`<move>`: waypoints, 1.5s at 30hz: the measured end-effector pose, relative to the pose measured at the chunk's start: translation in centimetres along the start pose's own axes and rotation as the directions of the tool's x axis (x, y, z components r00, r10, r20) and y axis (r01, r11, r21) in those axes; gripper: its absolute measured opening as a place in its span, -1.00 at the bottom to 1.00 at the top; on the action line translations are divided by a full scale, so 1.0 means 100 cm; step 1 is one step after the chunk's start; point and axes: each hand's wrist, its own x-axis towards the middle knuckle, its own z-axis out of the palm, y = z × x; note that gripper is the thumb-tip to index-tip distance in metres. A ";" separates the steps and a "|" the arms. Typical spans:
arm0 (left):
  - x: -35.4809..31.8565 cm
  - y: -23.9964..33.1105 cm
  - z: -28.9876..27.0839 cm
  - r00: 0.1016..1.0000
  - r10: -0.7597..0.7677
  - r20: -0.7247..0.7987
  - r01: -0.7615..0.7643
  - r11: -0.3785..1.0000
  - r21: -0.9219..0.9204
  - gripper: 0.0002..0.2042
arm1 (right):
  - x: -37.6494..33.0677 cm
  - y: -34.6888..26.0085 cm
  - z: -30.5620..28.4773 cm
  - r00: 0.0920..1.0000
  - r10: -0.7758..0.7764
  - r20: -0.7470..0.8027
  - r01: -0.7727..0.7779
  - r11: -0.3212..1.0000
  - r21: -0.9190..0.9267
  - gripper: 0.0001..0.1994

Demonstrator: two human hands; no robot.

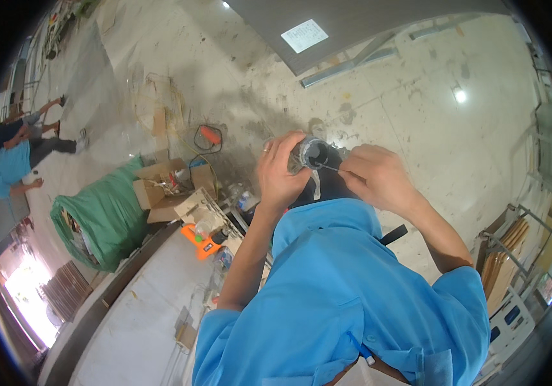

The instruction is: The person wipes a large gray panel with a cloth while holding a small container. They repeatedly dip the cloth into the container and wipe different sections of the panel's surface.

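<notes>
My left hand [280, 168] is wrapped round the side of a small round container [303, 152], with a ring on one finger. The container's mouth tilts toward me, its rim smeared grey and its inside dark. Between the thumb and fingers of my right hand [382, 175] is a thin stick [329, 168], its far end at the container's mouth. What lies inside the container is too dark to make out. Both hands are held in front of my chest, above the floor.
To the left are an orange power tool [203, 242], an open cardboard box [155, 191] and a big green sack [105, 215]. A dark panel [366, 22] stands ahead. A rack of boards [506, 260] is at the right. People [15, 161] are at the far left.
</notes>
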 end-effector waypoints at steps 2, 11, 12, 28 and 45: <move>-0.014 -0.004 0.007 0.999 -0.015 -0.047 0.014 1.000 -0.015 -0.37 | -0.005 0.006 0.008 0.994 0.037 0.104 -0.039 0.999 0.020 -0.89; -0.040 -0.014 0.039 0.974 -0.131 -0.187 0.130 0.991 -0.017 -0.36 | 0.003 0.048 0.023 0.979 0.142 0.149 -0.168 0.968 0.185 -0.90; -0.039 -0.012 0.044 0.970 -0.143 -0.199 0.144 0.989 -0.007 -0.36 | 0.003 0.053 0.019 0.988 0.101 0.114 -0.119 0.979 0.163 -0.88; -0.015 0.047 0.114 0.954 -0.073 -0.291 0.090 0.995 0.047 -0.30 | -0.019 0.105 -0.060 0.968 -0.151 0.202 0.153 0.988 0.005 -0.91; -0.104 -0.043 0.110 0.801 -0.543 -0.252 0.475 0.833 -0.284 -0.30 | 0.067 0.179 0.096 0.960 -0.277 -0.051 0.267 0.953 -0.146 -0.91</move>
